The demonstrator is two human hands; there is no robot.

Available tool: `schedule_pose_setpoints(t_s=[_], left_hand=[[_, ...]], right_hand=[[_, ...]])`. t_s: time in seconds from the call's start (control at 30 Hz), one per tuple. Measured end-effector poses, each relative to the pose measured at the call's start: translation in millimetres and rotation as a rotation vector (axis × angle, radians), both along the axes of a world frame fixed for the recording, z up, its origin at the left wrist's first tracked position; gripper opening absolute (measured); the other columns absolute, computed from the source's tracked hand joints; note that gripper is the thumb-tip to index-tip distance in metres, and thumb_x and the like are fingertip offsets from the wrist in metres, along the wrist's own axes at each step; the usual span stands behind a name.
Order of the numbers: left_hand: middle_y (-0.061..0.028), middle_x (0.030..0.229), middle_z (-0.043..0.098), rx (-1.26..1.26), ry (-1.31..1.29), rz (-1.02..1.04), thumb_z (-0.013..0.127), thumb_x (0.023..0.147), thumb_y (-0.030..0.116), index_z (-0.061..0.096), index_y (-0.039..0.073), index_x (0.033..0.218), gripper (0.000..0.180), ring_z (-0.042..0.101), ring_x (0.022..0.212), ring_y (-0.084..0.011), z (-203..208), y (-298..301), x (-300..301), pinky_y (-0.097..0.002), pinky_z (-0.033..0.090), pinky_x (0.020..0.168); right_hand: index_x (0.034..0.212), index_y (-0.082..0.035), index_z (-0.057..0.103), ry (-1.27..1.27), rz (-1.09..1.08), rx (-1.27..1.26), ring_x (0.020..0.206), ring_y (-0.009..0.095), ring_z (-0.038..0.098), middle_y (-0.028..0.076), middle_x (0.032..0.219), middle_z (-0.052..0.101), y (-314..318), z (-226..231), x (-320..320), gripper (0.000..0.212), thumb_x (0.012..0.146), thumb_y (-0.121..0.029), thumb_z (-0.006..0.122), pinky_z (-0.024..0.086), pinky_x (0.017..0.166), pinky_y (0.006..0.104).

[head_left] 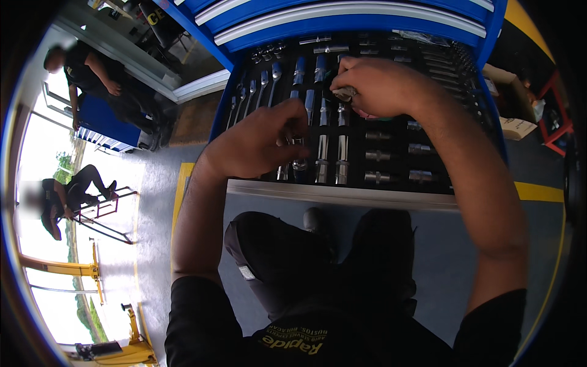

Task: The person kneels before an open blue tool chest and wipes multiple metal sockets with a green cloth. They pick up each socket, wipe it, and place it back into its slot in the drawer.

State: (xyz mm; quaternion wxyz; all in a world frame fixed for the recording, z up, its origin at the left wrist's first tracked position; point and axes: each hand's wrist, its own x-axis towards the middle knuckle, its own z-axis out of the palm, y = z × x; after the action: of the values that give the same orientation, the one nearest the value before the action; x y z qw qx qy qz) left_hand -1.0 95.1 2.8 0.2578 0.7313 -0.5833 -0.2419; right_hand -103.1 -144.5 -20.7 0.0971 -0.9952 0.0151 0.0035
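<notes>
A pulled-out tool drawer (342,188) lies before me, with chrome sockets (322,158) and wrenches (275,76) set in black foam. My left hand (260,142) is over its near left part, thumb and fingers curled around a chrome socket (299,164); the fingers partly hide it. Farther in and to the right, my right hand (382,88) is closed on a crumpled, pale rag (345,93). A bit of pink shows under that hand, too covered to name. Shorter sockets (378,156) sit in rows below the right wrist.
The blue tool cabinet (342,15) rises behind the drawer. An open cardboard box (510,98) and a red frame (557,113) are at the right. Off left, one person stands by a blue cabinet (101,116); another sits near a metal frame (107,214). Yellow lifting equipment (61,266) stands lower left.
</notes>
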Motion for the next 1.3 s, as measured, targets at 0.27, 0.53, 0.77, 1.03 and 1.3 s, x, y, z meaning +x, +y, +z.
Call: schedule_pose_setpoints(t_s=[0.27, 0.53, 0.77, 1.03, 1.3], left_hand=[[-0.0021, 0.088, 0.066, -0.257, 0.335, 0.054, 0.076, 0.095, 0.011, 0.060, 0.004, 0.103, 0.019, 0.065, 0.075, -0.0078, 33, -62, 54, -0.0237, 0.054, 0.064], [-0.0080, 0.089, 0.069, -0.577, 0.543, 0.117, 0.078, 0.092, 0.004, 0.056, -0.001, 0.099, 0.024, 0.071, 0.078, -0.0131, -19, -101, 35, -0.0278, 0.061, 0.070], [-0.0016, 0.088, 0.065, -0.768, 0.221, 0.146, 0.074, 0.096, 0.005, 0.058, 0.004, 0.105, 0.018, 0.061, 0.077, -0.0071, -32, -98, 35, -0.0223, 0.049, 0.068], [-0.0069, 0.121, 0.064, -0.474, 0.430, -0.018, 0.058, 0.106, 0.012, 0.056, 0.002, 0.133, 0.029, 0.061, 0.112, -0.0142, -42, -94, 45, -0.0301, 0.049, 0.098], [-0.0134, 0.145, 0.056, -0.613, 0.645, -0.031, 0.056, 0.108, 0.017, 0.039, 0.002, 0.154, 0.051, 0.055, 0.133, -0.0216, -57, -88, 18, -0.0349, 0.044, 0.113]], right_hand=[[0.118, -0.007, 0.067, 0.132, -0.212, 0.611, 0.096, 0.016, 0.070, 0.004, 0.104, 0.073, -36, 38, -5, 0.040, 0.110, -0.042, 0.049, 0.056, 0.083, 0.0350], [0.129, -0.003, 0.065, -0.051, -0.070, 2.057, 0.098, 0.017, 0.070, 0.008, 0.117, 0.070, -43, -5, -20, 0.043, 0.106, -0.038, 0.057, 0.058, 0.083, 0.0324], [0.120, -0.005, 0.067, -0.096, -0.005, 1.359, 0.078, 0.003, 0.062, 0.001, 0.094, 0.069, -27, -7, -18, 0.039, 0.101, -0.039, 0.068, 0.047, 0.059, 0.0204], [0.118, -0.006, 0.064, -0.211, -0.148, 1.566, 0.080, 0.010, 0.065, 0.004, 0.096, 0.067, -28, -5, -15, 0.041, 0.107, -0.044, 0.054, 0.053, 0.067, 0.0258], [0.136, -0.007, 0.058, -0.007, -0.081, 1.850, 0.112, 0.014, 0.061, 0.006, 0.124, 0.065, 10, -5, -25, 0.046, 0.110, -0.043, 0.048, 0.047, 0.099, 0.0316]])
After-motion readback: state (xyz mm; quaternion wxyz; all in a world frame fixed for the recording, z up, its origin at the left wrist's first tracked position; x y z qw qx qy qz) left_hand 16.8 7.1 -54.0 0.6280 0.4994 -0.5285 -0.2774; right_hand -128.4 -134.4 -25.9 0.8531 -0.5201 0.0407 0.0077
